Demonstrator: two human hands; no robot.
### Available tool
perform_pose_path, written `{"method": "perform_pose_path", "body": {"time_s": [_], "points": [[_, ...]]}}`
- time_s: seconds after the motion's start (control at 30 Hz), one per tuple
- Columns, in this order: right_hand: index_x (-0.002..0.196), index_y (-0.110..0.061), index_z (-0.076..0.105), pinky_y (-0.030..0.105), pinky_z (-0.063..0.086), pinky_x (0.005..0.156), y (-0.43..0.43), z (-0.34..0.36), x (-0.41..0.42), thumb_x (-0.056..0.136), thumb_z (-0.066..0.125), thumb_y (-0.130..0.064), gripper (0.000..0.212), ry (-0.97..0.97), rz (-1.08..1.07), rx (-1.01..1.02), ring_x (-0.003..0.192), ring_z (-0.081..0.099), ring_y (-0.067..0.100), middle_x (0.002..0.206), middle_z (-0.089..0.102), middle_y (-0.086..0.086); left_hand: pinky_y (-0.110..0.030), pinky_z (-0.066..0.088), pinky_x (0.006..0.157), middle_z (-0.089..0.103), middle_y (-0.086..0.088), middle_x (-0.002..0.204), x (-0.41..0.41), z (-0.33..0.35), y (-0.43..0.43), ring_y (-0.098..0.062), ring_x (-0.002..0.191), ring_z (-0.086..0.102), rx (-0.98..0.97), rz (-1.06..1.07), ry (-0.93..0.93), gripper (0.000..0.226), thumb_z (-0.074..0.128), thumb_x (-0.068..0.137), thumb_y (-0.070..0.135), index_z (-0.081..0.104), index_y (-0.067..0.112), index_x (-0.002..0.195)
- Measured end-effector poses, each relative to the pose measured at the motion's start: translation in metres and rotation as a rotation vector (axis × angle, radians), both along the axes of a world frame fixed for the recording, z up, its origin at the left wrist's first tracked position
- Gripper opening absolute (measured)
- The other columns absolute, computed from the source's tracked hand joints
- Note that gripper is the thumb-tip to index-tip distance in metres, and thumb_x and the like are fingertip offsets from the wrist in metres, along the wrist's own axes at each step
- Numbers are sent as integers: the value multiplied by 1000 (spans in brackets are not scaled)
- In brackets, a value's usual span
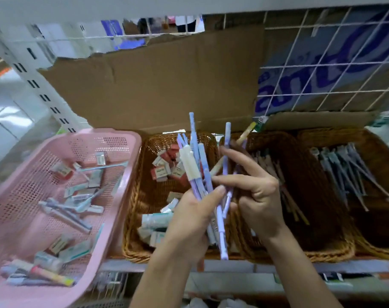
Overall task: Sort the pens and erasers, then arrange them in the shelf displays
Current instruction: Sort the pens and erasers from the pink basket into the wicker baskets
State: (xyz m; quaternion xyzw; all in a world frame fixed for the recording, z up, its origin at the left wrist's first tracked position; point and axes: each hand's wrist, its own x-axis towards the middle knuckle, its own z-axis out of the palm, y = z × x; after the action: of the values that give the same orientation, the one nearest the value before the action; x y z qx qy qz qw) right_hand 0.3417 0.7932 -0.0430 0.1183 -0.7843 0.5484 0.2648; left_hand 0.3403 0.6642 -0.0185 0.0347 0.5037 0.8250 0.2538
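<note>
Here, the left grip [193, 216] is clenched round a bundle of pens [196, 165], held upright above the near part of the eraser basket [131, 218], probably so the tops fan out and the kinds can be told apart. The right grip [257, 196] pinches a lilac pen [227, 138] at the bundle's right side between thumb and fingers, likely to draw it free. To its right sits a wicker basket [311, 174] of pale pens [275, 172], and further right another basket [377, 218] holds grey-blue pens [344, 170], so each kind seems to have its own home. Red and white erasers [164, 170] lie in the basket beneath the bundle. The pink basket [122, 134] on the left has mixed, unsorted stock, so sorting looks partly done.
</note>
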Motion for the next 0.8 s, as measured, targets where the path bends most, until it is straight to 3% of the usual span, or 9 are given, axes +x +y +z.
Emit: {"method": "perform_pose_path", "body": {"time_s": [0.13,0.23,0.27,0.33,0.4,0.43,0.53,0.6,0.8], "points": [[104,-10,70,34,48,99,12,5,10,68,51,-2,42,-51,10,-213,129,48,14,133,55,-1,-17,50,52,71,-1,78,0,-1,18,-8,58,63,-26,22,27,28,56,84,4,64,18,107],[108,-31,67,41,49,97,21,4,15,86,52,-9,34,-139,-177,-555,117,57,17,123,62,0,-17,50,53,69,-1,74,-1,-1,28,-8,57,60,-65,26,50,30,54,87,2,64,21,108],[105,-36,67,43,52,91,26,6,15,88,57,-16,27,-212,-181,-641,108,63,20,116,66,4,-17,50,54,69,-2,76,0,1,32,-9,58,61,-72,9,58,33,55,85,3,62,21,112],[99,-23,67,36,56,65,35,15,16,84,65,-26,16,-403,-68,-736,81,68,24,95,69,13,-18,51,56,69,-3,83,4,2,41,-8,60,61,-90,-33,75,41,55,85,4,59,18,123],[96,-8,64,28,50,43,42,21,20,84,60,-23,20,-520,-1,-761,60,61,25,81,63,19,-19,51,58,70,-3,94,8,3,51,-8,63,62,-107,-56,97,41,52,90,3,57,18,127],[96,-6,62,27,49,40,46,22,21,89,56,-19,16,-523,-12,-766,58,60,25,80,63,21,-19,51,58,71,-1,98,9,3,56,-8,64,63,-113,-55,100,40,50,92,3,57,19,127],[95,-9,62,31,56,56,58,25,26,98,43,-11,18,-455,-53,-798,72,67,26,83,69,13,-19,51,57,70,3,89,10,1,67,-9,69,65,-158,3,69,33,50,94,5,59,14,124],[91,-9,58,30,55,66,68,28,28,99,37,-8,23,-412,-66,-861,72,66,18,72,67,3,-21,51,61,70,1,85,11,-2,72,-10,71,66,-197,20,50,28,51,94,8,62,10,120],[98,-8,56,23,48,56,91,37,37,98,32,-5,24,-388,16,-867,55,49,12,61,48,1,-22,53,57,71,1,78,18,-3,94,-9,67,67,-170,-33,0,22,50,94,8,65,15,108]]}}
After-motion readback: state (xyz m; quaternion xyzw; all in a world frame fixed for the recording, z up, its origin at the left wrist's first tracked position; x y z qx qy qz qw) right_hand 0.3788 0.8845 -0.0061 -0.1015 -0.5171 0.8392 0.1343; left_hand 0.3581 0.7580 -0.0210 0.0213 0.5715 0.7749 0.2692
